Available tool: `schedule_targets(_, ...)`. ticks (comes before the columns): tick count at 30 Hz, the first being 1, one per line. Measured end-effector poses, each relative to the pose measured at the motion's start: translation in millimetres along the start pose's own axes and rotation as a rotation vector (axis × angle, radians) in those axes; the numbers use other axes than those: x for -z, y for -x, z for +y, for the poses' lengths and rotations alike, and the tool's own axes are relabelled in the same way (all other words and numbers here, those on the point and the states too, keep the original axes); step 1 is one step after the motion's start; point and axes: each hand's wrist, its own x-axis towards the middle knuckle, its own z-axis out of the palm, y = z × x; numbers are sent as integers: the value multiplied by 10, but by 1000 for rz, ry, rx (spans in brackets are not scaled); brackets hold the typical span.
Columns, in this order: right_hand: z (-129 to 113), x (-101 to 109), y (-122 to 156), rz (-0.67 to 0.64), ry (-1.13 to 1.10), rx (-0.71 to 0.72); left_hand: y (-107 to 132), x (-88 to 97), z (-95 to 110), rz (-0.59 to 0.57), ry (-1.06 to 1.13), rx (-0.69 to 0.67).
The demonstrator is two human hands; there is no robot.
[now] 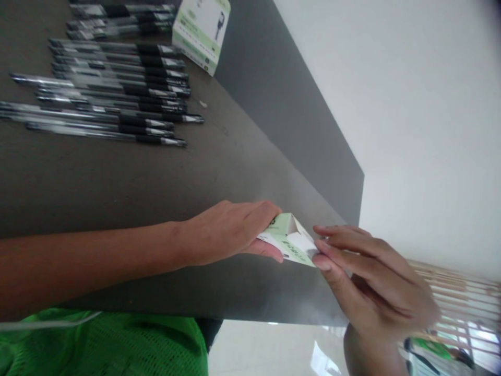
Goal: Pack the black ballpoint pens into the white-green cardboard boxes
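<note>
A small green and white cardboard box [291, 241], folded partly flat with an open end showing, sits between both hands near the dark table's corner. My left hand [230, 230] reaches in from the left and grips one end of the box, fingers curled round it. My right hand [371, 282] comes from the lower right and pinches the other end with thumb and fingertips; it is somewhat blurred.
Several black gel pens [113, 86] lie in rows at the far left of the dark table [164, 177]. Another green and white box [201, 31] lies beside them. The table edge runs diagonally to a corner [362, 175]; white floor lies beyond.
</note>
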Motion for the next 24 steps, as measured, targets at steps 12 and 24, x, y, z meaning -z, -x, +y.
schedule_targets(12, -25, -183, 41, 162, -12, -115, 3, 4, 3, 22, -25, 2)
schedule_targets(24, -19, -228, 73, 207, -3, -10, 14, -31, -6, 47, -27, -22)
